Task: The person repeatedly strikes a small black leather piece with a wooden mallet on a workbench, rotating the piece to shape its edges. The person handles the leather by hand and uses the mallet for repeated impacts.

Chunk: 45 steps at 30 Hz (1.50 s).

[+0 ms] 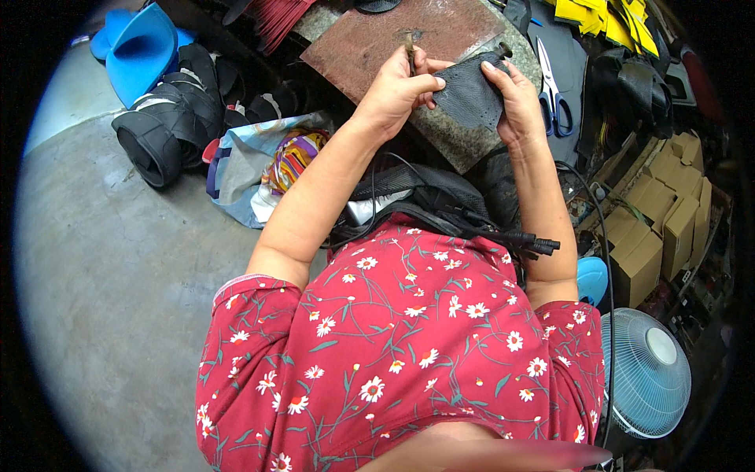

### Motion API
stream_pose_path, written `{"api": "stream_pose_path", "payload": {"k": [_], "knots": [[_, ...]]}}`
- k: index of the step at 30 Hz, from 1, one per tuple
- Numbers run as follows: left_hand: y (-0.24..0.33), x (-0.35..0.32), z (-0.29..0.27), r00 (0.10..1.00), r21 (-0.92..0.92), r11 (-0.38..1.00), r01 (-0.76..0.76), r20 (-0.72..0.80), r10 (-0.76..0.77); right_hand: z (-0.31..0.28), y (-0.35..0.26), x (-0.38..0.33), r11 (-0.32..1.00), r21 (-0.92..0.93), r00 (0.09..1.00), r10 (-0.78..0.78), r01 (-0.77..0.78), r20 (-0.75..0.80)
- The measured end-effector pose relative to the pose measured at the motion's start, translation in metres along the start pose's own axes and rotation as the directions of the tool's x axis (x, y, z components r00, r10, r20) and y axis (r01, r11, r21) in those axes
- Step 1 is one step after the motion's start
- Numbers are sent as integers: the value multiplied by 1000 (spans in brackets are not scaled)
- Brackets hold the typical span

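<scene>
A black piece of textured leather (pixel 469 96), with small holes near an edge, is held up between both hands. My left hand (pixel 395 88) is closed, its thumb and fingers pinching the leather's left edge. A short, brownish metal tool (pixel 410 55) sticks up from among the same hand's fingers; its lower part is hidden. My right hand (pixel 519 101) is closed on the leather's right side, thumb on top. Just beyond that hand is a dark, round-ended object (pixel 504 50). Below the leather lies a stone slab (pixel 460 143) partly covered by a reddish-brown board (pixel 354 55).
Blue-handled scissors (pixel 554 102) lie right of the slab. Yellow pieces (pixel 609 20) sit at the far right, above cardboard boxes (pixel 676 208). A blue fan (pixel 646 370) stands lower right. Black curved pieces (pixel 169 126), blue sheets (pixel 141 51) and a cloth-filled bag (pixel 244 169) are left.
</scene>
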<state>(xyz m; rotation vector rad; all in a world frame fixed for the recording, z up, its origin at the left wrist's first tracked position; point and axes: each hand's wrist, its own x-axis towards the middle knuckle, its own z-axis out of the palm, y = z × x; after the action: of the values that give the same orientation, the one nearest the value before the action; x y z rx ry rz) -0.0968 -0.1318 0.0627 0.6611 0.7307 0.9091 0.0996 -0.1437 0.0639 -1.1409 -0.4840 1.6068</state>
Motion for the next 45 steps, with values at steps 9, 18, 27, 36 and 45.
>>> {"api": "stream_pose_path", "payload": {"k": [9,18,27,36,45], "knots": [[-4,6,7,991,68,995,-66,-112,73,6,0,-11,989,-142,998,-40,48,56],[5,1,18,987,306,941,-145,-16,158,4,3,-11,987,-158,998,-24,33,60],[9,1,13,996,154,988,-19,-82,32,2,-7,-15,998,-57,999,-17,15,-36],[4,1,17,999,114,993,-18,-40,23,0,-8,-17,997,-54,997,-62,59,-55],[5,-2,18,993,178,977,-119,47,113,-6,-10,-14,940,-307,986,-165,145,-39]]}}
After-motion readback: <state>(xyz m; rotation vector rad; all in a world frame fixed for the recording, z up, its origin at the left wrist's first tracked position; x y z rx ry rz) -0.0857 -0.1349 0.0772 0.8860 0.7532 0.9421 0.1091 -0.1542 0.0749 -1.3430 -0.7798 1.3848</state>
